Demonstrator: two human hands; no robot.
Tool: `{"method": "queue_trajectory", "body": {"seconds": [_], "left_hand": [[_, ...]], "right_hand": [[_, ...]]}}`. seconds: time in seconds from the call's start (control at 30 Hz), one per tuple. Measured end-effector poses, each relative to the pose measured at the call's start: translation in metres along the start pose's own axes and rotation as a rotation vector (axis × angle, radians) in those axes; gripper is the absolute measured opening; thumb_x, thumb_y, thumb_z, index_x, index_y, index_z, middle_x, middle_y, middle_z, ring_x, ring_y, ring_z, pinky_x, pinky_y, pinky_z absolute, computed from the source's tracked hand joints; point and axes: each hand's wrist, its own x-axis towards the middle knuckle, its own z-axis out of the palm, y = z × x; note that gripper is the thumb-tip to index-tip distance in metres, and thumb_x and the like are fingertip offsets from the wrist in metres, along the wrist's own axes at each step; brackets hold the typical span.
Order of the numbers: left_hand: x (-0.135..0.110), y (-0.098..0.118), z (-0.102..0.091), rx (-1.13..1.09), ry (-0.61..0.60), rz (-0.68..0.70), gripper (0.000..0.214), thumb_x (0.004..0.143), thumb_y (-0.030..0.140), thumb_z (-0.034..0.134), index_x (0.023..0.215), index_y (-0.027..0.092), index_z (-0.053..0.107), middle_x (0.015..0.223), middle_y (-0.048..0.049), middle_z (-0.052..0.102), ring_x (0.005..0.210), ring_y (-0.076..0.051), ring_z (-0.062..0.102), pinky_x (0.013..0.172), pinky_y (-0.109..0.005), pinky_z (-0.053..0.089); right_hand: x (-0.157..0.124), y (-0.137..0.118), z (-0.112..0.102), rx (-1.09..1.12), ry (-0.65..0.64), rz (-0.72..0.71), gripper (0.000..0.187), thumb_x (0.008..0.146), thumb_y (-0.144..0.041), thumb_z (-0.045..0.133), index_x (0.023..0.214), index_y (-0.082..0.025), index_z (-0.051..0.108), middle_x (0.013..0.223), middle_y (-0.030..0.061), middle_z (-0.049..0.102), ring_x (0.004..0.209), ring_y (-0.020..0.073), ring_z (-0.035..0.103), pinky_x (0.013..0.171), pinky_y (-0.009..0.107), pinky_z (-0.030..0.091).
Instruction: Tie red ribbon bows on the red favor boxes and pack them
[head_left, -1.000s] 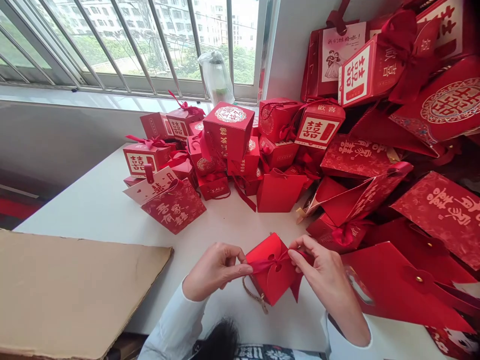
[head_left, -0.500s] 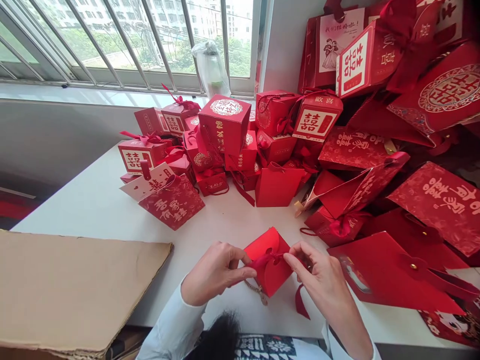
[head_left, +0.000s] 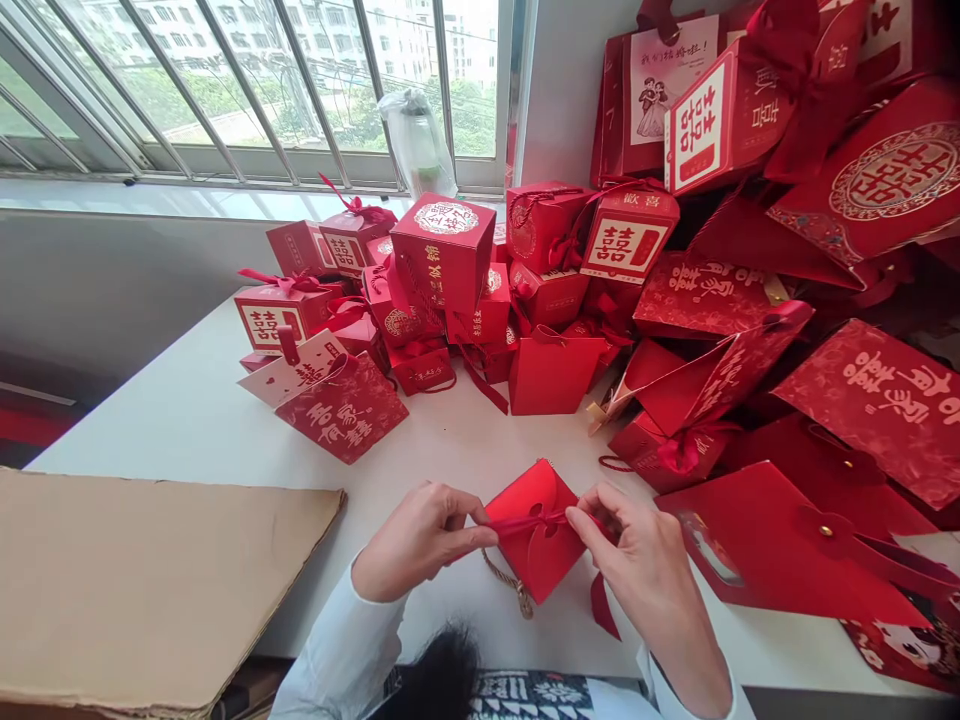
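Observation:
A small red gift box (head_left: 534, 530) with a curved flap sits tilted on the white table (head_left: 420, 450) between my two hands. A thin dark red ribbon (head_left: 526, 522) crosses its front. My left hand (head_left: 420, 540) pinches the ribbon at the box's left side, and my right hand (head_left: 637, 570) pinches it at the right side. A tan twisted rope handle (head_left: 510, 585) hangs from the box's lower left. A loose ribbon tail (head_left: 604, 606) drops below my right hand.
A pile of red gift boxes (head_left: 442, 270) with double-happiness labels stands beyond my hands. Large red gift bags (head_left: 795, 540) heap up on the right. A flat cardboard sheet (head_left: 150, 580) lies at the left. A barred window (head_left: 262, 90) runs along the back.
The box has turned slightly and my hands have drawn closer together on the ribbon. The ribbon tail now hangs lower and farther from the box. The whole view has shifted a little.

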Motion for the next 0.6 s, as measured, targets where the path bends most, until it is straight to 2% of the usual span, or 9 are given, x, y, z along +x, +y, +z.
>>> {"method": "queue_trajectory", "body": {"seconds": [0.3, 0.43, 0.6], "left_hand": [[-0.003, -0.008, 0.0, 0.009, -0.011, 0.032, 0.035, 0.082, 0.047, 0.058, 0.073, 0.015, 0.068, 0.046, 0.006, 0.044, 0.038, -0.006, 0.041, 0.041, -0.016, 0.033], [-0.009, -0.005, -0.001, 0.088, 0.033, 0.15, 0.034, 0.083, 0.047, 0.061, 0.071, 0.016, 0.07, 0.066, 0.0015, 0.054, 0.05, -0.006, 0.046, 0.049, -0.017, 0.035], [-0.02, -0.001, -0.003, 0.236, 0.025, 0.241, 0.022, 0.082, 0.04, 0.065, 0.073, 0.02, 0.071, 0.076, 0.0, 0.058, 0.072, -0.011, 0.05, 0.065, -0.02, 0.037]], "right_hand": [[-0.003, 0.0, 0.002, -0.019, 0.011, -0.025, 0.026, 0.086, -0.041, 0.048, 0.066, -0.024, 0.05, 0.051, -0.0051, 0.05, 0.047, 0.0127, 0.042, 0.048, 0.023, 0.029], [-0.003, -0.001, 0.003, 0.006, -0.012, 0.0, 0.023, 0.084, -0.04, 0.05, 0.068, -0.024, 0.05, 0.053, -0.0049, 0.053, 0.049, 0.0134, 0.048, 0.049, 0.023, 0.031], [-0.003, -0.001, 0.005, 0.021, -0.047, 0.014, 0.021, 0.083, -0.039, 0.052, 0.069, -0.024, 0.05, 0.056, -0.0045, 0.056, 0.052, 0.0139, 0.052, 0.051, 0.023, 0.033]]}}
